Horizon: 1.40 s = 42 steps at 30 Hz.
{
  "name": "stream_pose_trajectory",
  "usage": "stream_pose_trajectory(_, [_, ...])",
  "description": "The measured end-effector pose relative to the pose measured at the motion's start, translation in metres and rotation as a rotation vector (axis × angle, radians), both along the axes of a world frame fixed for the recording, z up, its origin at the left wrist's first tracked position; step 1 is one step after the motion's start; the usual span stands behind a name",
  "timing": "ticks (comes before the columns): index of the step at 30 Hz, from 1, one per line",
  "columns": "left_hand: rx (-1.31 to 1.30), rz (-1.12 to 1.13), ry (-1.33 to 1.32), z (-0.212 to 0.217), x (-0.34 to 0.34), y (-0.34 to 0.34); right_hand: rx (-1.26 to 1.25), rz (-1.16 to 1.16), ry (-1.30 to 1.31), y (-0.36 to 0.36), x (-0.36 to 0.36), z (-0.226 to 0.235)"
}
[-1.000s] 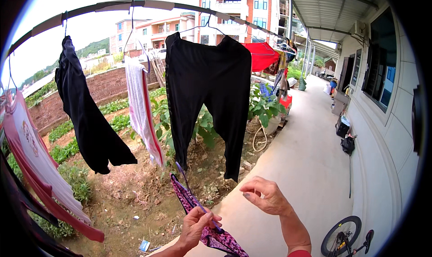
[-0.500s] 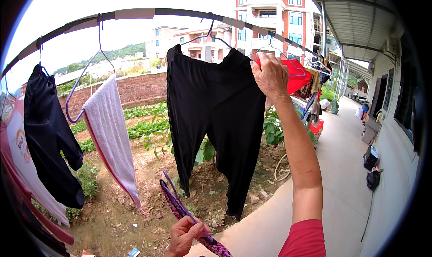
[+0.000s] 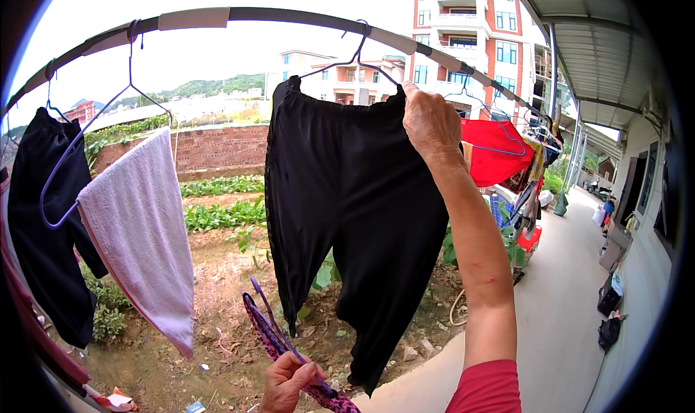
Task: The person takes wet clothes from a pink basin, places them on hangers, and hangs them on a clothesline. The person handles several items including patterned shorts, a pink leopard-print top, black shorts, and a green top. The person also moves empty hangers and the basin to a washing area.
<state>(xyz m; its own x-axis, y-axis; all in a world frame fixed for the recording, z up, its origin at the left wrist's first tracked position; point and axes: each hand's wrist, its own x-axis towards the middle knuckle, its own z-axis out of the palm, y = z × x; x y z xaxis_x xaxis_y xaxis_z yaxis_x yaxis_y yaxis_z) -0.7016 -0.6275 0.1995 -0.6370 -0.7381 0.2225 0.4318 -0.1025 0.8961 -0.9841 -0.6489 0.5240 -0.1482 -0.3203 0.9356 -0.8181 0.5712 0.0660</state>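
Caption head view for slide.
Right hand at top of black cloth trousers; left hand holding thin purple hanger with pink patterned garment.

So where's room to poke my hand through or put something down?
A hand could probably pass between the towel and the middle black pants. The path has bare room between the soil and black bags. Crowded: beyond the red cloth, where clothes bunch up.

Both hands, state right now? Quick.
Left hand: closed, holding a purple hanger with a patterned garment.
Right hand: closed, holding the black trousers at the waistband.
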Motion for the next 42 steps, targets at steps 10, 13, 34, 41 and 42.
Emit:
stream_pose_trajectory(10, [0.023,0.147,0.041,-0.002,-0.063,0.035,-0.011,-0.041,-0.054,0.044,-0.089,0.016])
stream_pose_trajectory(13, [0.034,0.142,0.035,-0.001,-0.081,0.046,0.024,-0.024,-0.100,0.050,-0.098,0.009])
stream_pose_trajectory(34, [0.149,0.253,-0.026,-0.034,-0.113,0.046,-0.475,-0.309,-0.112,0.231,-0.315,-0.089])
stream_pose_trajectory(41, [0.108,0.479,-0.131,-0.078,-0.146,0.046,-0.254,-0.353,0.150,0.186,-0.408,-0.082])
stream_pose_trajectory(42, [0.130,0.564,-0.098,-0.071,-0.162,0.056,-0.228,-0.373,0.167,0.183,-0.426,-0.068])
